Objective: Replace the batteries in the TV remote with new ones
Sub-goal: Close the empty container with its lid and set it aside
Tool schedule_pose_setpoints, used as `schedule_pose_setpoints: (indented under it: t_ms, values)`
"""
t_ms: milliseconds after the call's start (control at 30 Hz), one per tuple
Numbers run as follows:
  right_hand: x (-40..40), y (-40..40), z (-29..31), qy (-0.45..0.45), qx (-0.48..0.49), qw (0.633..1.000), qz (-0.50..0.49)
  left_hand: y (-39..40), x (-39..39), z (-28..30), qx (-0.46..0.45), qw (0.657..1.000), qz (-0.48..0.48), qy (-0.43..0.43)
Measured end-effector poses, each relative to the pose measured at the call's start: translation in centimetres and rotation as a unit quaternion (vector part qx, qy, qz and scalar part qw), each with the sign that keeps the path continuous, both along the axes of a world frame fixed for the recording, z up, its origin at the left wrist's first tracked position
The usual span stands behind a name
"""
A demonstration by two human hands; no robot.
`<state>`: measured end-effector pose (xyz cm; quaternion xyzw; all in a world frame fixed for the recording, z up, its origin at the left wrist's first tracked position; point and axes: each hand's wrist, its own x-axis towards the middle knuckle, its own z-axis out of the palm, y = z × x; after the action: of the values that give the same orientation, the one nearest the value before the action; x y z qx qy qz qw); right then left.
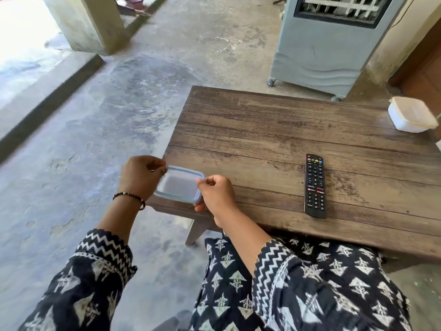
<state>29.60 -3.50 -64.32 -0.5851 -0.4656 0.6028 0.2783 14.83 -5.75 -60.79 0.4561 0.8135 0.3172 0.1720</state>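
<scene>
A black TV remote (315, 186) lies button side up on the wooden table (262, 130), near its front edge. At the table's near left corner, both hands hold a small blue-rimmed plastic container (179, 185). My left hand (140, 175) pinches its far left corner. My right hand (216, 193) grips its right side. I cannot tell what is inside it. No batteries are visible.
A white lidded plastic box (411, 114) sits at the table's far right corner. A grey air cooler on wheels (329, 44) stands behind the table. Bare concrete floor lies to the left, with a pillar (95, 25) beyond. My patterned clothing fills the bottom.
</scene>
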Motion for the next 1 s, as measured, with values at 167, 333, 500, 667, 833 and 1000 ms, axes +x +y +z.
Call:
schedule_pose_setpoints:
  t_ms: [167, 333, 500, 667, 833, 1000]
  values:
    - [-0.7, 0.1, -0.8, 0.0, -0.018, 1.0, 0.016, -0.5, -1.2, -1.9, 0.003, 1.0, 0.009, -0.023]
    - [-0.9, 0.4, -0.9, -0.047, 0.017, 0.998, 0.046, -0.9, -1.2, -2.7, 0.018, 0.999, 0.04, -0.023]
    - [-1.2, 0.4, -0.7, -0.062, 0.035, 0.996, 0.055, -1.1, -0.8, -2.5, 0.022, 0.997, 0.072, -0.03]
    - [-1.1, 0.4, -0.4, -0.062, 0.028, 0.995, 0.067, -1.3, -1.1, -2.5, 0.018, 0.996, 0.078, -0.034]
    - [-1.0, 0.3, -0.5, -0.068, 0.024, 0.994, 0.077, -1.4, -1.3, -2.8, 0.013, 0.997, 0.071, -0.028]
    - [-1.0, 0.1, -0.3, -0.072, 0.016, 0.994, 0.08, -1.4, -1.1, -2.7, 0.009, 0.997, 0.076, -0.026]
